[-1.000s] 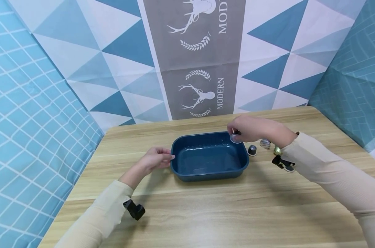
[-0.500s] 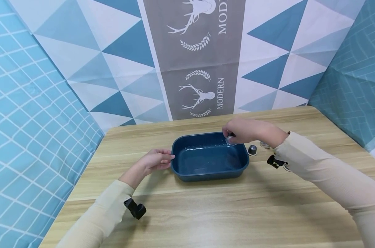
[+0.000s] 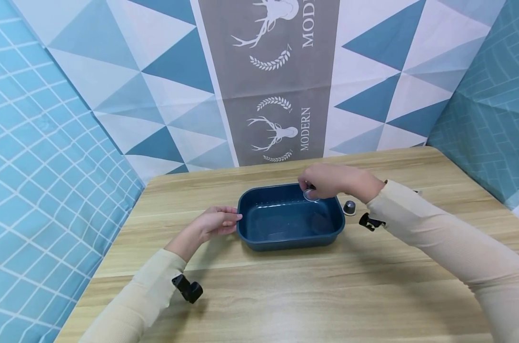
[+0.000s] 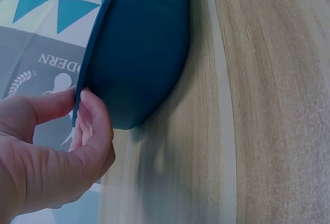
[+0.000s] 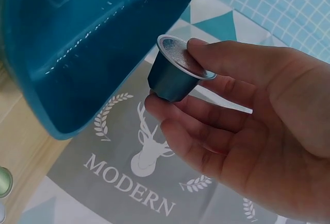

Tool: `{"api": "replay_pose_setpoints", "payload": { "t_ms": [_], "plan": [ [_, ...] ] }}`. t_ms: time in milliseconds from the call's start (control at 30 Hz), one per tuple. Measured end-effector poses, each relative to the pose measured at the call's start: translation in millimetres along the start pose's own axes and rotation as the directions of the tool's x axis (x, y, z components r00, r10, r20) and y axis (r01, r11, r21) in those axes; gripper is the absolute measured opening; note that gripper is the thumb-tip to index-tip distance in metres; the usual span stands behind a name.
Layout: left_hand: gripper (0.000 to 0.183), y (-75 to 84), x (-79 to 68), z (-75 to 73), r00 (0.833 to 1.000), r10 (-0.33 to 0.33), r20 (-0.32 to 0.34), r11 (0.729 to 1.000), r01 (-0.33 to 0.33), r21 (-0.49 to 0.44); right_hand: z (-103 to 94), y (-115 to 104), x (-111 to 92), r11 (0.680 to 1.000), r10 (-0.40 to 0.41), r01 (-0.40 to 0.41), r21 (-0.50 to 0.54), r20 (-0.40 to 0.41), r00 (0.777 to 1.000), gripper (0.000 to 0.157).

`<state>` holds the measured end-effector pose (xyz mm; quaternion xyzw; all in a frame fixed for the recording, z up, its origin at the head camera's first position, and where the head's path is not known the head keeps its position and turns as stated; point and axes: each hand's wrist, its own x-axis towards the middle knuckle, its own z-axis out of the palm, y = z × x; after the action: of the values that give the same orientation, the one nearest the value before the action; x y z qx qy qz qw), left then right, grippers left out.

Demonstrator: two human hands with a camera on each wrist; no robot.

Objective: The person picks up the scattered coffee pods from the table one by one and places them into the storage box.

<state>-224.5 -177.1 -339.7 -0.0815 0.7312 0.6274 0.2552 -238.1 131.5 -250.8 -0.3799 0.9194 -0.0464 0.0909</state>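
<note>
A dark blue rectangular basin (image 3: 291,245) stands on the wooden table. At its left end my left hand (image 3: 216,222) pinches the rim, the thumb on one side and fingers on the other, as the left wrist view shows close up. My right hand (image 3: 334,182) is over the far right part of the basin and holds a coffee capsule (image 5: 172,74). In the right wrist view the thumb presses the capsule's silver lid and the fingers support its dark teal body. The visible floor of the basin is bare.
A dark coffee capsule (image 3: 349,207) stands on the table just right of the basin. A green capsule (image 5: 4,182) shows at the edge of the right wrist view. My right sleeve (image 3: 431,228) covers part of the table's right side. A patterned cloth (image 3: 156,95) hangs behind.
My right hand has moved left with the coffee capsule, from the basin's right rim to farther over its inside. The left hand and basin have stayed put. The sleeve now hides more capsules.
</note>
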Motion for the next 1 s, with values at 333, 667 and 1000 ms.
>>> {"api": "replay_pose_setpoints", "payload": {
  "t_ms": [333, 667, 1000],
  "plan": [
    [0.032, -4.0, 0.4, 2.4, 1.0, -0.002, -0.021, 1.0, 0.002, 0.001, 0.9, -7, 14, 1.0, -0.021, 0.022, -0.015, 0.016, 1.0, 0.005],
    [0.03, -5.5, 1.7, 2.9, 1.0, 0.011, -0.009, 1.0, -0.011, -0.017, 7.1, -1, 28, 1.0, -0.022, 0.021, 0.016, 0.03, 0.999, 0.004],
    [0.025, -4.3, -0.8, 2.6, 1.0, 0.017, -0.001, 0.999, -0.017, -0.048, 5.9, -1, 42, 0.996, -0.092, 0.092, 0.009, 0.013, 0.996, 0.004]
  ]
}}
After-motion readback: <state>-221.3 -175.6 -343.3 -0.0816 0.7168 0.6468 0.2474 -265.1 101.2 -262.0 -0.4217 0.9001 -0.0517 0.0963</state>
